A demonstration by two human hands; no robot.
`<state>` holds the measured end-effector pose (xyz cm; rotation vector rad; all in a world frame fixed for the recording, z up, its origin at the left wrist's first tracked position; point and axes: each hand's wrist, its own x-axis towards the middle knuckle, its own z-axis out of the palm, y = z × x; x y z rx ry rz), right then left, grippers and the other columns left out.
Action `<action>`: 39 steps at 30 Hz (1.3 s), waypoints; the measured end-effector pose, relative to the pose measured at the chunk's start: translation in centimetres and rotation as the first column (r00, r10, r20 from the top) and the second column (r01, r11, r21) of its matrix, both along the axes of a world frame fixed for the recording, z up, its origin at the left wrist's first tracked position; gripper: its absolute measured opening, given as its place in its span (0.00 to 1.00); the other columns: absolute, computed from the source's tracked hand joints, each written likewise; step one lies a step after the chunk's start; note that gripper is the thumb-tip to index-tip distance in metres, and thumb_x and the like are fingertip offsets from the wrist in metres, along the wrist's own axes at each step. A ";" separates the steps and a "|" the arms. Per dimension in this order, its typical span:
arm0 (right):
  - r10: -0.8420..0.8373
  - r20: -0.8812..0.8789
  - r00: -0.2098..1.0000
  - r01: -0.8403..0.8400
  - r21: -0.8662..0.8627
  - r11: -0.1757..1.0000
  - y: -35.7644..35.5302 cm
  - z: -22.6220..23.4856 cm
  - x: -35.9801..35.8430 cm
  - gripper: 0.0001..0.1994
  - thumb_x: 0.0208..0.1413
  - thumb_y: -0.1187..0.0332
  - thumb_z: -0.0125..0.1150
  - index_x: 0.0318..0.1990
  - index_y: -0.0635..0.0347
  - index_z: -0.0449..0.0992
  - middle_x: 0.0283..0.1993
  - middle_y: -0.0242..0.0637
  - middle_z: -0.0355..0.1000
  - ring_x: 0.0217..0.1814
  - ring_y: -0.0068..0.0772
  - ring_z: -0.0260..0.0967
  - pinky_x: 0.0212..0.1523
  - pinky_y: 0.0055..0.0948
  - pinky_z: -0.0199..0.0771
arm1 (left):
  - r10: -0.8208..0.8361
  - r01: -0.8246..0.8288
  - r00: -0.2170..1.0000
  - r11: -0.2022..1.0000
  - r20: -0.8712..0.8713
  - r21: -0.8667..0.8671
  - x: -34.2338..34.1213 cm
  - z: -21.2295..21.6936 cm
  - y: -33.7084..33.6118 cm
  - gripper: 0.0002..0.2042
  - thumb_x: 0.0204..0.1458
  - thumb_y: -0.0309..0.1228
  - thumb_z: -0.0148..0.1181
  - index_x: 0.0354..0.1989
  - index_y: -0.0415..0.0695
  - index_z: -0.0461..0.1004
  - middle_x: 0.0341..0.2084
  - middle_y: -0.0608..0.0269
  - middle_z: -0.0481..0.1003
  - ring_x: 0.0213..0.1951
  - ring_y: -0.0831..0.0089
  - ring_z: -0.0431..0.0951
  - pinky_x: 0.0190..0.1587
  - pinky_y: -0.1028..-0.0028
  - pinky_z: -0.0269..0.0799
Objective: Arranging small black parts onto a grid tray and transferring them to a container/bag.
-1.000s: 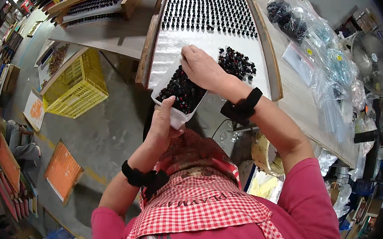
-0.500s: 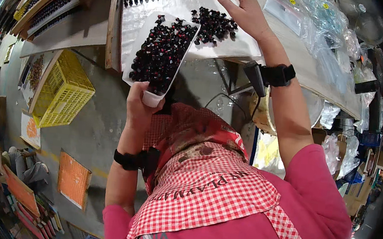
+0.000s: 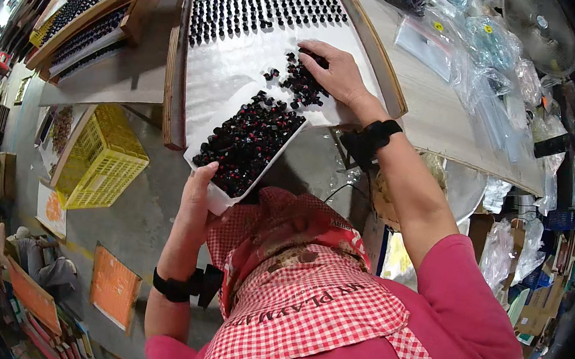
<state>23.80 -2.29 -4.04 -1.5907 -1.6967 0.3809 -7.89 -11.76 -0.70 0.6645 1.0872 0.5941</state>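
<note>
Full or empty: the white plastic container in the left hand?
Well filled: small black-and-red pieces cover most of the container; depth unclear.

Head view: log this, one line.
left hand: holds white plastic container of black-red pieces | right hand: at loose black-red pile | white board: black rows

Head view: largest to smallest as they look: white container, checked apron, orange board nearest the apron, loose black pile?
1. Checked apron
2. White container
Orange board and loose black pile: unsure; the right hand partly covers the pile.

Pink shirt (image 3: 470,321), red-checked apron (image 3: 313,324), black wristbands (image 3: 176,289)
</note>
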 end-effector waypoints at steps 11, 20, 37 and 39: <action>0.013 -0.134 0.991 0.004 0.128 0.992 1.2 -0.2 -0.2 0.13 0.47 0.59 0.64 0.31 0.60 0.81 0.31 0.37 0.77 0.32 0.32 0.74 0.38 0.26 0.72 | -0.036 0.040 0.998 0.996 -0.047 0.082 6.5 1.0 1.3 0.20 0.52 0.51 0.49 0.36 0.44 0.67 0.17 0.64 0.71 0.12 0.75 0.67 0.09 0.78 0.56; -0.022 -0.651 0.759 -0.138 -0.193 0.972 0.7 2.8 -1.6 0.13 0.50 0.61 0.66 0.24 0.62 0.79 0.22 0.29 0.73 0.26 0.15 0.66 0.30 0.17 0.65 | 0.042 -0.038 0.997 0.996 -0.057 0.075 9.1 0.6 0.3 0.20 0.54 0.51 0.48 0.33 0.43 0.64 0.17 0.61 0.68 0.14 0.73 0.68 0.11 0.77 0.58; -0.140 -0.100 0.985 0.147 0.075 0.986 -2.2 7.7 1.0 0.15 0.56 0.58 0.56 0.40 0.62 0.79 0.33 0.37 0.77 0.36 0.26 0.73 0.39 0.25 0.71 | 0.004 -0.027 0.958 0.997 0.288 0.077 7.3 -3.2 -0.8 0.15 0.47 0.41 0.48 0.35 0.43 0.70 0.26 0.63 0.72 0.23 0.73 0.70 0.21 0.74 0.62; -0.256 0.190 0.948 0.255 0.029 0.967 -2.7 6.1 1.5 0.20 0.58 0.53 0.50 0.41 0.62 0.77 0.34 0.44 0.75 0.38 0.38 0.73 0.40 0.32 0.71 | 0.003 -0.023 0.937 0.998 0.349 0.052 7.2 -3.1 -0.7 0.15 0.46 0.40 0.48 0.34 0.42 0.70 0.24 0.64 0.73 0.23 0.72 0.71 0.21 0.74 0.62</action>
